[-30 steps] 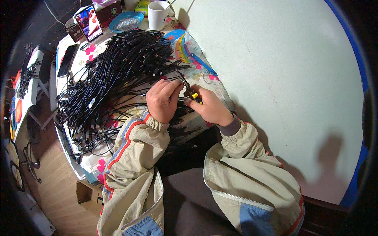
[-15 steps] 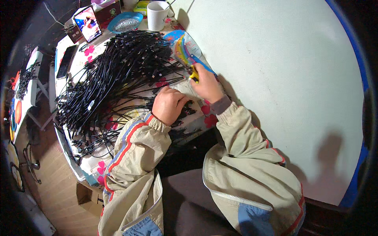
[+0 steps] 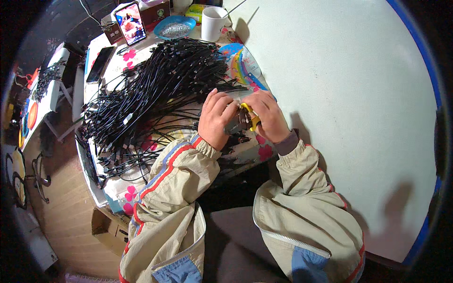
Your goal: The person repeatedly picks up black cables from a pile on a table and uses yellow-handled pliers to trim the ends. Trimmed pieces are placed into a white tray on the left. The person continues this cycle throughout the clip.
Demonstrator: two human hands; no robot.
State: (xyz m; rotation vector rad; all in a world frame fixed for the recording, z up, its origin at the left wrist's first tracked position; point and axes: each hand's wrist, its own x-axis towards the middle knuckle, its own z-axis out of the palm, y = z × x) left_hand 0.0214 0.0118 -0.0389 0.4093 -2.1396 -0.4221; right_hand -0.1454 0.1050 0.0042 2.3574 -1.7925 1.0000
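Observation:
My right hand is closed round a yellow-handled hand tool, whose working end is hidden, so scissors or pliers I cannot tell. Against its fingertips are those of my left hand, bent in a pinch; whatever it holds is hidden between the hands. Several small dark pieces lie on the table under the hands. To the left, a large heap of black cables with small metal connectors spreads over the flowered table cover, some strands reaching toward my left hand.
A blue dish of small shiny pieces and a white mug stand at the back. A lit phone is propped up; a dark phone lies flat. The pale wall panel borders the right side. A cardboard box sits below.
My right hand has come down and toward me with the yellow-handled tool, to meet my left hand. The left hand has risen from the table and shifted right. The whole view has shifted slightly.

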